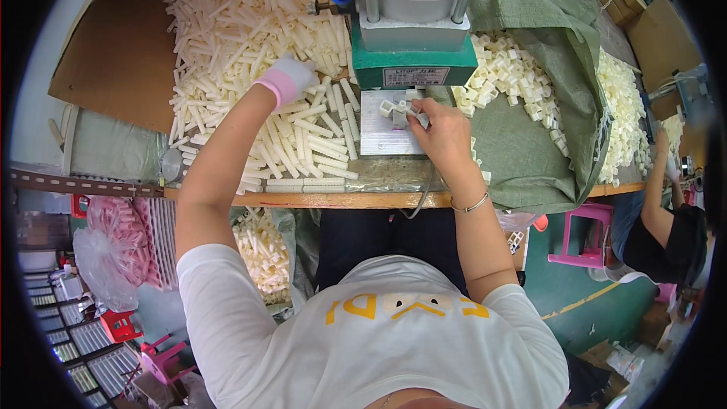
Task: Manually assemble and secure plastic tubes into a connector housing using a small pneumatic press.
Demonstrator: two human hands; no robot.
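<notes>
My left hand (294,79), in a white glove with a pink cuff, reaches into a big heap of cream plastic tubes (227,23). Its fingertips blend into the pale tubes, so their grip cannot be made out. On the right, my bare right hand (443,132) has thumb and forefinger closed on a small white plastic piece (415,117) above a metal plate (379,141). Next to those fingertips are a few small white square pieces (388,107). Directly behind the plate stands a press with a green block (413,60) and a grey cylinder body.
Small cream square parts (503,76) lie on a green woven sack (568,129) to the right. A brown cardboard sheet (121,68) borders the tubes on the left. The table's wooden edge (363,200) runs before me. Another person (666,220) works at far right, near a pink stool (583,235).
</notes>
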